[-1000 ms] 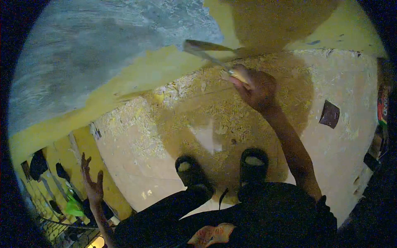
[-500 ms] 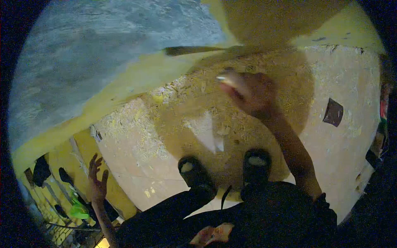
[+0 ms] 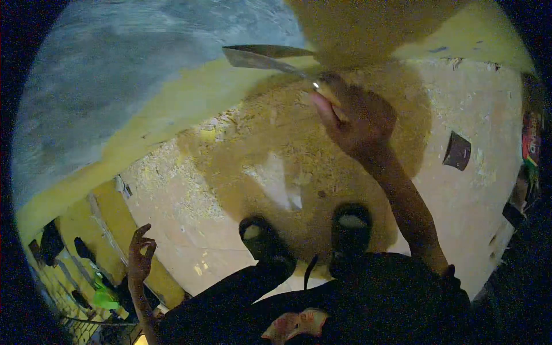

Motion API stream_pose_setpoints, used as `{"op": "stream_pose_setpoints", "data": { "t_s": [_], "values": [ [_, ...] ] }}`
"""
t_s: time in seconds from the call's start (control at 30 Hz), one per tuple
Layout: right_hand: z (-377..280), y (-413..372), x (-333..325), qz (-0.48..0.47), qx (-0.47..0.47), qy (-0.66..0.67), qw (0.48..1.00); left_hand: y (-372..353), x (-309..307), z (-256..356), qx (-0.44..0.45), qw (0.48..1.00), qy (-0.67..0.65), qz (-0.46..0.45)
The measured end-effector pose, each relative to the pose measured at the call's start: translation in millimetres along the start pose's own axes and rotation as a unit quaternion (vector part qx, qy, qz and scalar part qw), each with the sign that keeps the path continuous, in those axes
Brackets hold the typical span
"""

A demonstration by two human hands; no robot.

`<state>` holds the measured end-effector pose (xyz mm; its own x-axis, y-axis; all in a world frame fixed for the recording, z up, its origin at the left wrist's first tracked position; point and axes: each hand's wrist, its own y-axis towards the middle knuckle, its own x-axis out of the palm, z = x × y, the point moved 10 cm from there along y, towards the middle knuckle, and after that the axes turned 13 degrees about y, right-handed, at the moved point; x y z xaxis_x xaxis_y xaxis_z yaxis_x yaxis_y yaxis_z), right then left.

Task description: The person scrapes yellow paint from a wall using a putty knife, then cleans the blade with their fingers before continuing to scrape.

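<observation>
My right hand (image 3: 359, 118) is closed round the handle of a scraper (image 3: 259, 61), whose flat metal blade points left, over the border between the blue-grey and yellow paint on the wall (image 3: 115, 75). Low on the left, my left hand (image 3: 141, 250) hangs in the air with its fingers apart and slightly curled, holding nothing. Flakes of scraped material (image 3: 213, 129) lie scattered over the floor along the foot of the wall.
My feet in dark sandals (image 3: 352, 227) stand on the pale floor (image 3: 190, 230). A dark square piece (image 3: 457, 151) lies at the right. Yellow slatted wood (image 3: 109, 218) with dark items and a green item (image 3: 104, 298) is at the lower left.
My right hand has moved slightly up and right, and the scraper's blade now shows clearly. My left hand's fingers have curled more. The view has shifted a little.
</observation>
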<state>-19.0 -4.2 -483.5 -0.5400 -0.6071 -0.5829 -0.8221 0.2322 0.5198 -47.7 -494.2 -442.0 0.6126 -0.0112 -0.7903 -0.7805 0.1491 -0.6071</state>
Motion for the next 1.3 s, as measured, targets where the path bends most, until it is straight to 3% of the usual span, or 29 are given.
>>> {"op": "stream_pose_setpoints", "data": {
  "t_s": [0.07, 0.1, 0.17, 0.23, 0.3, 0.37, 0.47, 0.5, 0.53, 0.57, 0.63, 0.7, 0.77, 0.83, 1.03, 1.1, 1.13, 1.2, 1.3],
  "values": [
    [-4.1, 0.7, -7.4, 0.028, -0.047, 0.014, 0.998, 1.0, 7.9, -4.6, -0.015, 1.0, -0.008, -0.022],
    [-7.2, -0.8, -13.1, 0.032, -0.045, 0.014, 0.998, 1.8, 8.4, -9.4, -0.031, 0.999, -0.011, -0.037],
    [-1.5, 0.5, -4.6, -0.051, 0.024, 0.012, 0.998, 6.9, 1.7, -4.4, -0.002, 0.999, -0.03, -0.021],
    [-2.7, 10.1, 8.0, -0.048, 0.015, 0.021, 0.998, 10.2, 2.7, -2.3, 0.031, 0.994, -0.107, -0.013],
    [-5.8, 10.0, 14.5, -0.05, 0.012, 0.022, 0.998, 8.0, 7.0, 2.2, 0.028, 0.995, -0.089, -0.017],
    [-35.6, 6.2, 7.0, 0.017, -0.091, 0.041, 0.995, 6.5, 2.2, 3.3, 0.019, 0.998, -0.06, -0.019],
    [-9.4, -1.0, -5.2, -0.012, -0.009, 0.04, 0.999, 4.8, -12.3, 11.6, 0.08, 0.996, 0.022, 0.017],
    [-6.5, -5.1, -6.6, -0.008, 0.016, 0.007, 1.0, 4.2, -11.1, 2.7, 0.048, 0.997, -0.058, 0.017],
    [-9.7, -2.9, -1.0, -0.01, 0.013, 0.007, 1.0, 4.8, -6.4, -4.4, 0.018, 0.99, -0.141, 0.015],
    [-16.9, -0.8, -1.7, 0.024, -0.001, 0.003, 1.0, 4.7, -4.0, -4.0, 0.018, 0.989, -0.144, 0.013],
    [-21.1, -7.2, -5.3, 0.051, -0.011, -0.003, 0.999, 0.1, 7.4, -3.8, 0.003, 0.998, -0.049, -0.031],
    [-11.9, -12.4, 5.9, -0.009, 0.035, 0.007, 0.999, 0.7, 9.3, 0.3, 0.0, 0.998, -0.048, -0.044],
    [-4.8, -18.9, 5.7, -0.005, 0.037, 0.03, 0.999, 2.4, 2.5, 2.5, -0.004, 0.998, -0.043, -0.047],
    [-3.7, -17.0, 14.0, -0.007, 0.035, 0.051, 0.998, 6.0, -3.9, 16.7, 0.058, 0.992, -0.111, -0.014],
    [-23.2, -22.9, 24.8, 0.063, -0.02, 0.095, 0.993, 9.5, 1.1, -2.3, 0.033, 0.993, -0.112, -0.019],
    [1.8, -29.3, 32.3, -0.022, 0.073, 0.095, 0.993, 7.5, -6.6, 9.8, 0.034, 0.995, -0.096, -0.011],
    [-1.7, -26.1, 37.3, -0.022, 0.071, 0.097, 0.993, 7.8, -5.4, 16.9, 0.037, 0.995, -0.09, -0.014],
    [-15.8, -23.4, 37.3, 0.034, 0.027, 0.105, 0.993, 6.0, -1.2, 27.4, 0.086, 0.996, -0.017, -0.016],
    [-20.3, -26.7, 44.4, 0.059, 0.025, 0.118, 0.991, 3.6, 12.4, 3.3, 0.03, 0.995, -0.077, -0.054]
  ]
}}
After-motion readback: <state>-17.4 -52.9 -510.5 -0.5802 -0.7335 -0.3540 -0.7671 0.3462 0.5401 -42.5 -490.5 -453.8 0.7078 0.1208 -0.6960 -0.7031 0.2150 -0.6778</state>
